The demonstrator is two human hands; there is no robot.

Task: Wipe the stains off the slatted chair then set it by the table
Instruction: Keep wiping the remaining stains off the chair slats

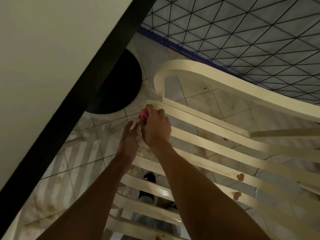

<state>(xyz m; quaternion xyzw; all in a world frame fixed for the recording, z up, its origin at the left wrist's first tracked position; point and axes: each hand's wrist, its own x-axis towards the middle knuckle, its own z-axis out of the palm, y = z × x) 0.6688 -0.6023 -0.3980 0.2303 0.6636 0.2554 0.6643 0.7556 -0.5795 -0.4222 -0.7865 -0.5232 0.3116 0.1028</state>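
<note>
The floor (81,167) was pale tile with dark grout lines, mottled with brownish marks (the light was dim and yellowish). A white table (43,49) with a black edge filled the upper left, a round black base (121,84) beneath it. A blue-framed wire grid (242,32) crossed the upper right.

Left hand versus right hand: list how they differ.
The right hand curls round a pink cloth; the left hand has straight fingers and grips nothing visible. The right hand reaches the slat end; the left hand sits just short of it. Both are over the slatted chair.
</note>
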